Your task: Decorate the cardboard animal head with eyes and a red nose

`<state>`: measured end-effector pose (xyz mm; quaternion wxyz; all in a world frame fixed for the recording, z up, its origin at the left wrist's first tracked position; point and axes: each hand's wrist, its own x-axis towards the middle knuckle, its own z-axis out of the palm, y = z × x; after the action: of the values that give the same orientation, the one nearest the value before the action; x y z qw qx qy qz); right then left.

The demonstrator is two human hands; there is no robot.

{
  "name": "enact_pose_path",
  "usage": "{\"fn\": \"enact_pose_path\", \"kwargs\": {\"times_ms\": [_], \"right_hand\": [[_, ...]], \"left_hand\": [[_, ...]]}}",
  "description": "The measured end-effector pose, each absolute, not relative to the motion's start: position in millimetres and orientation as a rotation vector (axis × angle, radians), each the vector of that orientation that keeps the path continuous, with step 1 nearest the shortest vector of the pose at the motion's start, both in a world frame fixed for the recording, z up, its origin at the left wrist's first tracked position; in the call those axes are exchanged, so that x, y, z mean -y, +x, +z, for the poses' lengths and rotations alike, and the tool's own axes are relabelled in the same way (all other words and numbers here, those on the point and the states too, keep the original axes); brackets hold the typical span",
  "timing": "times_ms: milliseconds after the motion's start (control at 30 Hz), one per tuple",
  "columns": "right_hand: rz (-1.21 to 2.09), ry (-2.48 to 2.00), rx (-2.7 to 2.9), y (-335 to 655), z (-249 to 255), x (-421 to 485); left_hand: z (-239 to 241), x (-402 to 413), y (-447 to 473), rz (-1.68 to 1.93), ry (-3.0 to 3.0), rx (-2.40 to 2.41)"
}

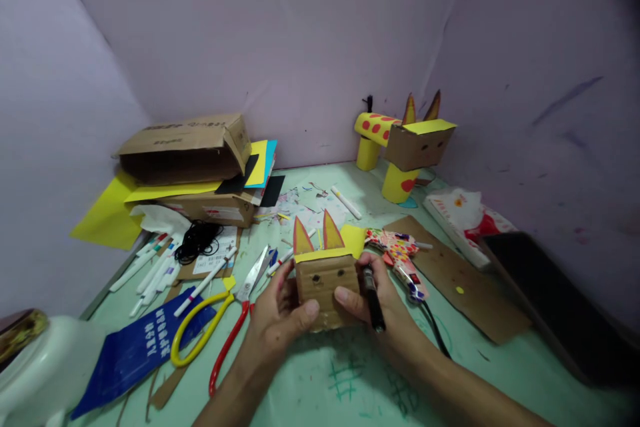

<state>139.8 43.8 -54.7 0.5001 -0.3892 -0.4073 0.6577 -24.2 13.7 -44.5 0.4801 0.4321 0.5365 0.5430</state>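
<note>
A small cardboard box head (326, 280) with a yellow top and two pointed ears stands on the green table, two dark dots on its front. My left hand (279, 317) grips its left side, thumb pressed on the front. My right hand (376, 300) holds its right side and also pinches a black marker (373, 299) pointing down.
A finished cardboard animal (405, 143) with yellow legs and red spots stands at the back. Scissors (235, 310) with yellow and red handles lie left, beside pens (150, 265), stacked boxes (187, 150) and coloured paper. A patterned glue gun (400, 257), cardboard sheet (460, 283) and dark tablet (555, 303) lie right.
</note>
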Motion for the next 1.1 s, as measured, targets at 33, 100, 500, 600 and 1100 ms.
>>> {"fn": "enact_pose_path", "kwargs": {"times_ms": [33, 100, 500, 600, 1100], "right_hand": [[1.577, -0.950, 0.994, 140.5, -54.3, -44.2], [1.536, -0.966, 0.980, 141.1, -53.1, -45.8], [1.223, -0.840, 0.843, 154.7, -42.8, -68.4], [1.110, -0.810, 0.873, 161.9, -29.3, -62.9], [1.181, -0.828, 1.244, 146.6, -35.8, -40.8]], "left_hand": [[-44.8, -13.6, -19.8, 1.316, 0.955, -1.234], [-44.8, -13.4, -14.0, 1.317, 0.844, -1.146], [-45.6, -21.1, -17.5, 1.404, 0.864, -1.086], [-47.8, -19.8, -13.9, 1.394, 0.834, -1.092], [-56.6, -12.4, -8.9, 1.388, 0.828, -1.064]]}}
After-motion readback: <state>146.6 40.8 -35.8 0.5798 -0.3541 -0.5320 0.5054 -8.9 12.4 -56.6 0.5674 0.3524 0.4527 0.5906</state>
